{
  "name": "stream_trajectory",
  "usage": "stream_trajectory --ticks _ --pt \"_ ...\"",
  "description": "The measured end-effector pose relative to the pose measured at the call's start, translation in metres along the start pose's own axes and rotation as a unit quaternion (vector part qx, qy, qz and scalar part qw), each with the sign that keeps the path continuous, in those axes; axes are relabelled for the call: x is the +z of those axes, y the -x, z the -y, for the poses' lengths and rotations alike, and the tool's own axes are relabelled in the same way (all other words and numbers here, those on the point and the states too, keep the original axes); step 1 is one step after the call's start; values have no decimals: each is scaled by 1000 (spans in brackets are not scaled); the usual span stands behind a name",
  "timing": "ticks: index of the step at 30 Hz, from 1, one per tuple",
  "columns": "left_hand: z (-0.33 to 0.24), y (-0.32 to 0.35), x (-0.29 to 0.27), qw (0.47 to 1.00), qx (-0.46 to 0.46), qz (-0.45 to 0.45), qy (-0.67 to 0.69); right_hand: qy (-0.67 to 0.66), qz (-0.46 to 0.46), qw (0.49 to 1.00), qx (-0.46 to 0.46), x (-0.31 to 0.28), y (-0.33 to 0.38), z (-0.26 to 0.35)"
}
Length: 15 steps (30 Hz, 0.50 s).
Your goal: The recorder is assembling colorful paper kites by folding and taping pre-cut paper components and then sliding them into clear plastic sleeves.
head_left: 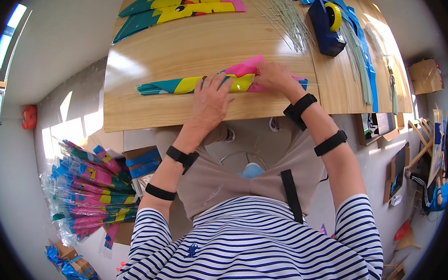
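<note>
A long folded colourful sheet [186, 85] in teal, yellow and pink, looking like a kite sail, lies across the near part of the wooden table. My left hand [212, 100] rests on its middle, fingers stretched over the strip. Closer to the right end, my right hand [277, 79] is closed, its fingertips pinching the sheet's pink part. A pink flap [245, 65] sticks up beyond the strip, between the two hands. Parts of the sheet under my fingers are hidden.
Flat cartoon-printed sheets [180, 8] lie at the table's far left. Thin pale rods [286, 19], a blue tape dispenser [327, 31] and blue strips [365, 51] occupy the far right. Several plastic-wrapped colourful bundles [92, 191] are piled below on the left.
</note>
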<state>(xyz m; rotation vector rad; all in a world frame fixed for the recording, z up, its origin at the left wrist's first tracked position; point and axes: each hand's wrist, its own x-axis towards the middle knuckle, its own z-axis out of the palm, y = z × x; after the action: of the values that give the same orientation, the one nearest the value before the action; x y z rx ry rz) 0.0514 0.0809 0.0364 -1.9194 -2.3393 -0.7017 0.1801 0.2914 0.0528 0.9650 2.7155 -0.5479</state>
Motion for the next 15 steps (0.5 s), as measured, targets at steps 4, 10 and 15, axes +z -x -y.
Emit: stream_trajectory --ticks 4,10,15 --pt "-26 5 9 999 -8 27 -24 -77 -35 996 22 -1 10 -8" --pt "-29 -3 3 999 -18 45 -25 -87 -309 945 -71 10 -4 -11" --pt "-36 -6 4 999 -25 39 -22 -52 -310 935 -166 14 -14 -6"
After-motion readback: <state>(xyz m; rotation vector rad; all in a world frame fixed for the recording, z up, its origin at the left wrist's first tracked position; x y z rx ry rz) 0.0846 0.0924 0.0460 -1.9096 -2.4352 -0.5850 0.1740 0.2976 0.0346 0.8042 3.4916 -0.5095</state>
